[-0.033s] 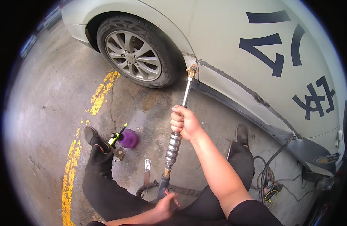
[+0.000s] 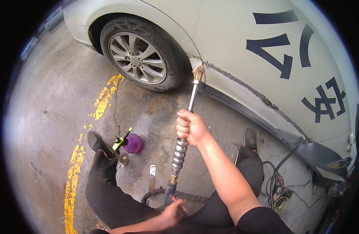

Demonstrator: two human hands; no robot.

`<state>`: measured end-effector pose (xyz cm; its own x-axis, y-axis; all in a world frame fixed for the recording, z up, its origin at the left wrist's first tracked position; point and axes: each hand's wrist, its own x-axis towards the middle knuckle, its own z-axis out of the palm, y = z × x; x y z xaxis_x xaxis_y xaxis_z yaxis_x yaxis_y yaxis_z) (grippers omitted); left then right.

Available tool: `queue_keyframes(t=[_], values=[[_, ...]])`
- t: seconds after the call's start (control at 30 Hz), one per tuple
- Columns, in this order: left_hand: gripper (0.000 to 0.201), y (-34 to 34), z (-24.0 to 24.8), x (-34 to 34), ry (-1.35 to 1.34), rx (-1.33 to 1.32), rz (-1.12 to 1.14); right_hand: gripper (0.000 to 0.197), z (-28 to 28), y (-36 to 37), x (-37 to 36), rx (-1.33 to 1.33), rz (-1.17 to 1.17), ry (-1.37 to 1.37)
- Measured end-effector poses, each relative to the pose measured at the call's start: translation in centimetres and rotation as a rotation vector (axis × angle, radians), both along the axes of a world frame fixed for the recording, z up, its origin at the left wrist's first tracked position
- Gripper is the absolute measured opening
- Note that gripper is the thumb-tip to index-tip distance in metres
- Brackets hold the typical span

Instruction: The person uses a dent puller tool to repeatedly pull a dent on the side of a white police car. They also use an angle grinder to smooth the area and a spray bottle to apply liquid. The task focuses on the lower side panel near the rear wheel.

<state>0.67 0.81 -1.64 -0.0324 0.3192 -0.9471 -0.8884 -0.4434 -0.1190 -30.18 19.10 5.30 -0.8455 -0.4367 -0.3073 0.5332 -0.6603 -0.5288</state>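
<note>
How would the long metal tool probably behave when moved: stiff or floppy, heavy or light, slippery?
The long metal tool would probably move stiffly, since it runs nearly straight without sagging. It is likely heavy for its size, given the thick ribbed metal section below the right hand. The smooth, shiny rod above that hand could feel slippery.

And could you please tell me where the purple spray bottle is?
In the head view, the purple spray bottle is on the floor, left of centre, just right of the left shoe.
</note>
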Motion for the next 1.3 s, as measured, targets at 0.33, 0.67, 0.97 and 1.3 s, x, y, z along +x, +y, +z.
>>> queue_keyframes(t=[0.33,0.67,0.97,1.3], values=[[0.039,3.9,-9.9,-0.9,0.251,0.188,-0.391,0.046,8.4,0.5,12.5,0.408,-0.013,0.307],[0.075,6.0,-5.1,-4.1,1.285,0.057,-1.747,0.057,3.7,2.5,20.4,0.934,-0.074,0.543],[0.083,-0.6,5.6,-7.9,1.505,-0.399,-1.232,0.051,0.5,4.9,25.1,0.976,-0.290,0.430],[0.083,8.5,13.0,-6.3,1.746,-0.129,-0.490,0.024,1.0,1.7,27.2,1.022,-0.763,0.267]])
